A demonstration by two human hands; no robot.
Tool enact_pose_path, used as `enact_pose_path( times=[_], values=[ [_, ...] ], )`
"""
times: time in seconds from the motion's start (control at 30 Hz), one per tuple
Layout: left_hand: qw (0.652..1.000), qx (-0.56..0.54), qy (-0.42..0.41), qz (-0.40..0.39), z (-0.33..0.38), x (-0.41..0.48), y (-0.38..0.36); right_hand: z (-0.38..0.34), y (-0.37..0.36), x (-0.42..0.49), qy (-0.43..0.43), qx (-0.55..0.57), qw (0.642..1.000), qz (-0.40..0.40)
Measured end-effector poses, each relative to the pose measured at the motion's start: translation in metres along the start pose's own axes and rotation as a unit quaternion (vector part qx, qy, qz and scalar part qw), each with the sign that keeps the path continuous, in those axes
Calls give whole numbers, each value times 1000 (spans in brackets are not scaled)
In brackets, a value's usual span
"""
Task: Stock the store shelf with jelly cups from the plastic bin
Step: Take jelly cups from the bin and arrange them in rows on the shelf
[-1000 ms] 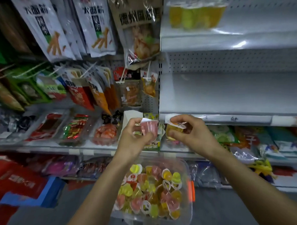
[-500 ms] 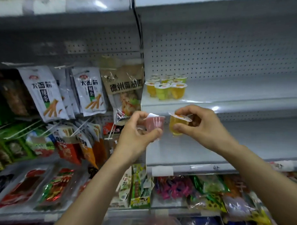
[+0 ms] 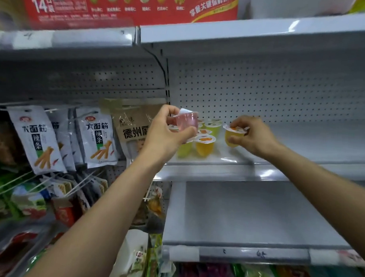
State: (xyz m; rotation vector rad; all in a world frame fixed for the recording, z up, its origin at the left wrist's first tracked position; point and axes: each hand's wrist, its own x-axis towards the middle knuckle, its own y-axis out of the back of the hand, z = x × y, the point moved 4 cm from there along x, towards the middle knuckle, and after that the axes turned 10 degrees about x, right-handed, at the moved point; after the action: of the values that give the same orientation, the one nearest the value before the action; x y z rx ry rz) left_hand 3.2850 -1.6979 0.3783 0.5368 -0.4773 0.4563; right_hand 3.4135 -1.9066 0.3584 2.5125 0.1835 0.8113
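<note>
My left hand (image 3: 165, 133) grips a pink jelly cup (image 3: 187, 121), raised just in front of the cluster of several yellow and green jelly cups (image 3: 204, 143) that stand on the white upper shelf (image 3: 301, 155). To the right of that cluster, my right hand (image 3: 254, 136) pinches a yellow jelly cup (image 3: 232, 136) by its lid and side, low over the shelf surface. The plastic bin is out of view.
A bare white shelf (image 3: 257, 213) lies one level below. Hanging snack bags (image 3: 96, 137) fill the pegboard section to the left. A red carton (image 3: 130, 8) sits on the top shelf. Packaged goods (image 3: 255, 275) line the bottom edge.
The view has tilted up from the bin to the upper shelf. Both hands rose with their cups and spread apart, the right one reaching to the shelf beside the standing cups.
</note>
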Motion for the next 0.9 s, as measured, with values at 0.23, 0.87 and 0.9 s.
enact_pose_path(
  times=[0.23,0.87,0.9],
  values=[
    [1000,5,7,16,0,22,-19,28,-26,40,3,-20,998,-65],
    [998,39,-32,41,23,26,-58,-35,6,10,113,233,965,-50],
    [998,34,-35,37,27,23,-62,-41,4,6,103,251,959,-80]
  ],
)
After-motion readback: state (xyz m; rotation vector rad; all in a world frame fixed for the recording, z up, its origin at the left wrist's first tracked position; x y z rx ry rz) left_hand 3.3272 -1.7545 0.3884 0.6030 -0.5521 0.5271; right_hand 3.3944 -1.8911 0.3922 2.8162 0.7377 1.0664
